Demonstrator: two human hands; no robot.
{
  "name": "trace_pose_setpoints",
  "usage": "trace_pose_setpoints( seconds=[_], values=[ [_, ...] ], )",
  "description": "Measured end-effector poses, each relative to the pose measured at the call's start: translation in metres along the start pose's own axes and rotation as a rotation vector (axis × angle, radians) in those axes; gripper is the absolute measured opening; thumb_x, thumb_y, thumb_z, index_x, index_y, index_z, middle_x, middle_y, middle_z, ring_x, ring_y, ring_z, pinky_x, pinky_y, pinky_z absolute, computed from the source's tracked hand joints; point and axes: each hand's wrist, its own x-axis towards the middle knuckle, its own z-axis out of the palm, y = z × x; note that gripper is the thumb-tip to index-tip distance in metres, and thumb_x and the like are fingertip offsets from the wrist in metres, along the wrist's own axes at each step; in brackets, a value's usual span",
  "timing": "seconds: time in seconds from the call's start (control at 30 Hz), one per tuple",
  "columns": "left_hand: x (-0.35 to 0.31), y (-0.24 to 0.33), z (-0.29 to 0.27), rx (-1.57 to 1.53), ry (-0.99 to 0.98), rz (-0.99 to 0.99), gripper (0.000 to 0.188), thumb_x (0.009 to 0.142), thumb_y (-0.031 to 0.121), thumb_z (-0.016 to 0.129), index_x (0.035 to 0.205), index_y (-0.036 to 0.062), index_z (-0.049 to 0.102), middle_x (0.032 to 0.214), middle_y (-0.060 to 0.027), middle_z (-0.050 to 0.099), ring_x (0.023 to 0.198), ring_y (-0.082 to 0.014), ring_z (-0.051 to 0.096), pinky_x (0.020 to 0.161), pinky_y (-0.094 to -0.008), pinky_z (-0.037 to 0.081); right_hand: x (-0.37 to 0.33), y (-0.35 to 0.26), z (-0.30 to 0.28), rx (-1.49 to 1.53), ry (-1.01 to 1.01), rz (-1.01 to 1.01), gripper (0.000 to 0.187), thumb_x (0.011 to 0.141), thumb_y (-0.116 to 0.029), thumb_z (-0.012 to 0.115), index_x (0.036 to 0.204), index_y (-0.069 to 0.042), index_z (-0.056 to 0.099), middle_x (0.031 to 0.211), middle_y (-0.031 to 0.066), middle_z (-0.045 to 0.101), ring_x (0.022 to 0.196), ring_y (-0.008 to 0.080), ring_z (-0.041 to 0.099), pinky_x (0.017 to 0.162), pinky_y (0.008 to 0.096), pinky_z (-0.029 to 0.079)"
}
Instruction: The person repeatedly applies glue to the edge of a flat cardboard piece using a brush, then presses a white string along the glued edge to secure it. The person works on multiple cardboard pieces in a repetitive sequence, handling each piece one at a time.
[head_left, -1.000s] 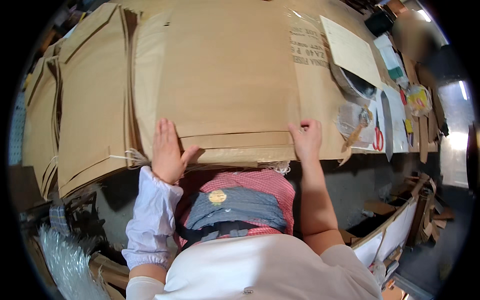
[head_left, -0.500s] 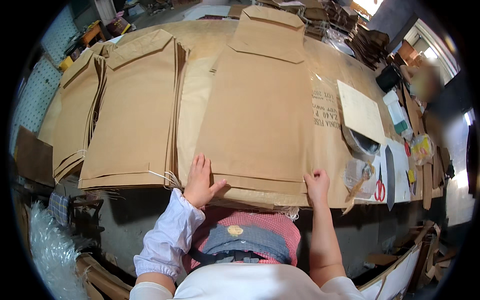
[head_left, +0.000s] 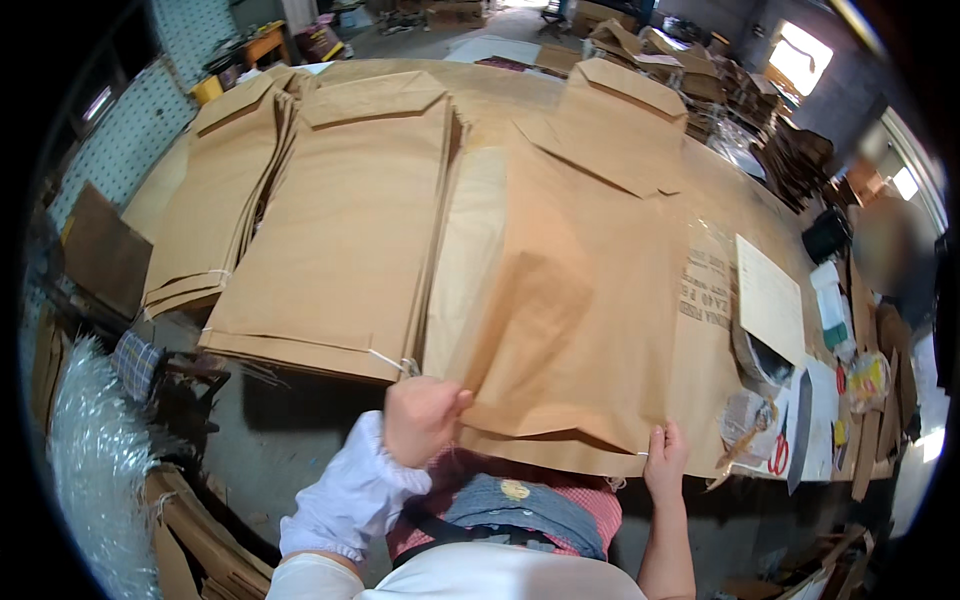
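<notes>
A large brown paper sack (head_left: 590, 300) lies across the table in front of me, its lower end lifted and its surface bulging and creased. My left hand (head_left: 425, 420) is closed around its near left corner. At the near right corner, my right hand (head_left: 666, 462) pinches the edge, where a short bit of white string shows. Beyond the sack's far folded end, another brown paper sack (head_left: 625, 110) with a folded flap shows from beneath. Left of my work lies a thick stack of sacks (head_left: 325, 230), with white strings at its near edge.
A second sack stack (head_left: 215, 190) lies farther left. To the right are a pale board (head_left: 768, 295) over a dark bowl, red-handled scissors (head_left: 779, 450), a long blade (head_left: 800, 430) and plastic bags. The table (head_left: 520, 90) curves behind; cardboard piles (head_left: 795, 165) stand at the back right.
My left hand has gone from resting open on the sack to gripping its corner. The sack's near end has risen and come toward me, bulging. The view has shifted.
</notes>
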Motion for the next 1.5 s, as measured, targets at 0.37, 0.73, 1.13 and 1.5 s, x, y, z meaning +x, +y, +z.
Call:
trace_pose_setpoints(
  seconds=[0.37,0.73,1.13,1.5],
  values=[
    [-0.087,-0.179,-0.222,0.359,0.530,-0.555,0.026,0.093,0.018,0.053,0.084,-0.0055,0.060,0.070,-0.0132,0.061,0.064,-0.0174,0.056,0.060,-0.0314,0.044,0.050,-0.193,0.207,0.684,-0.834,0.157,0.025,0.088,-0.006,0.044,0.111,0.000,0.053,0.069,0.0026,0.054,0.051,0.0090,0.048,0.045,0.0225,0.040],
    [-0.087,-0.214,-0.232,0.712,0.613,-0.514,0.024,0.089,0.017,0.060,0.103,-0.0021,0.062,0.092,-0.0137,0.063,0.082,-0.0250,0.060,0.075,-0.0334,0.047,0.026,-0.127,0.071,0.378,-1.308,-0.355,0.037,0.088,-0.010,0.059,0.123,-0.002,0.056,0.092,0.0100,0.067,0.078,0.0132,0.063,0.068,0.0251,0.050],
    [-0.003,-0.047,0.076,0.226,-0.211,-0.223,0.070,0.077,0.019,0.071,0.133,-0.0049,0.037,0.137,-0.0281,0.037,0.131,-0.0411,0.030,0.109,-0.0434,0.026,0.024,0.030,-0.158,-1.034,0.017,-0.045,0.047,0.068,-0.002,0.060,0.115,-0.009,0.056,0.103,0.0155,0.057,0.093,0.0339,0.057,0.076,0.0420,0.047],
    [-0.023,-0.046,0.080,0.238,-0.250,-0.095,0.056,0.084,0.013,0.063,0.133,0.0002,0.040,0.140,-0.0186,0.038,0.131,-0.0353,0.034,0.108,-0.0427,0.027,0.132,0.052,-0.233,-0.166,0.766,0.095,0.033,0.079,-0.030,0.071,0.079,0.003,0.066,0.063,0.0078,0.065,0.053,0.0151,0.062,0.054,0.0281,0.048]
  ],
)
